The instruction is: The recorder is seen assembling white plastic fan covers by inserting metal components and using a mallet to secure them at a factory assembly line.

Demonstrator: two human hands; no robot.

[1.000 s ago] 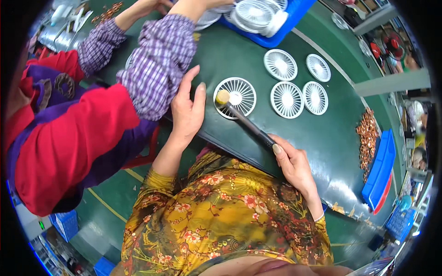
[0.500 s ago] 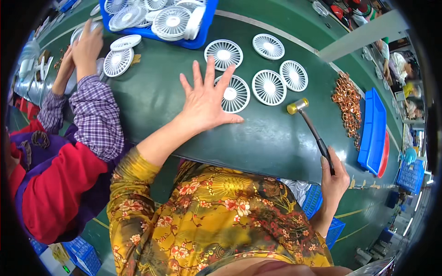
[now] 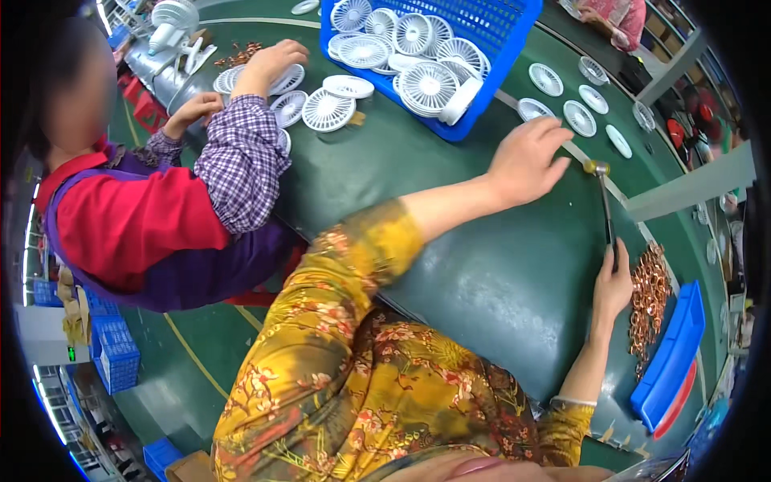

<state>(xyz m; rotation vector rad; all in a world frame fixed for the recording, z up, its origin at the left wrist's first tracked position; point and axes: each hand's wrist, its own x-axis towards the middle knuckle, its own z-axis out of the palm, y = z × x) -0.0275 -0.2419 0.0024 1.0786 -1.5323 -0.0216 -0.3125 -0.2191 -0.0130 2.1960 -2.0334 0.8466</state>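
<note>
- My right grip [image 3: 613, 285], closed round the dark handle, holds a yellow-headed mallet [image 3: 606, 210] near the worktop's right side, its head pointing to the far edge; the hold low on the handle probably gives room to swing.
- My left grip [image 3: 526, 165], empty and loosely spread, reaches toward the far edge, close to a white slotted disc [image 3: 534, 110]; whether fingertips touch it I cannot tell.
- More white slotted discs [image 3: 579, 118] lie scattered past the pale strip [image 3: 642, 226] at the far edge, perhaps set there to leave my working space free.
- A heap of copper-coloured rings [image 3: 649, 297] sits toward the right edge, beside my right grip, seemingly for easy reach.
- Just outside the heap, a long blue tray [image 3: 675, 349] leans over a red container [image 3: 677, 402]; I see nothing in the tray.
- At the far edge, a blue basket [image 3: 502, 28] carries piled white discs, likely a shared stock between me and the co-worker in checked sleeves [image 3: 241, 153] at left.
</note>
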